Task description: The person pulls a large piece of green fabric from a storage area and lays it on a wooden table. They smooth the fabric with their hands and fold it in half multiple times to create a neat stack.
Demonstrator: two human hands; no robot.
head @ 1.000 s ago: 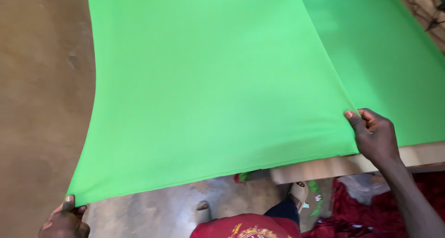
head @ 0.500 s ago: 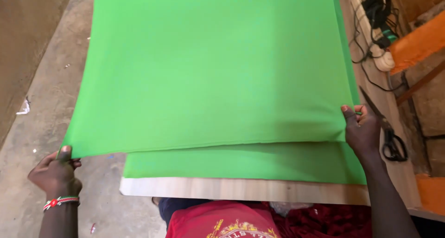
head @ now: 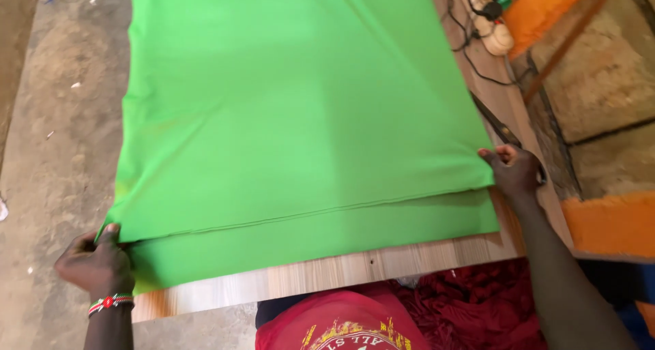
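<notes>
Green fabric [head: 300, 111] lies spread on the wooden desk [head: 341, 271], long axis running away from the person. Left hand [head: 95, 263] is closed, pinching the upper layer's near-left corner off the desk edge. Right hand [head: 513, 170] is closed, pinching the near-right corner, flat on the desk. The cloth spans between both hands; scissors [head: 501, 128] sit just beyond the right hand.

I'm seeing a pair of scissors [head: 501, 128] lying on the wooden table [head: 355, 271] at its right edge, a white power strip [head: 492, 22] sitting further back with black cables [head: 471, 56] trailing off it, and dark red cloth [head: 471, 309] bunching below the near edge.
</notes>
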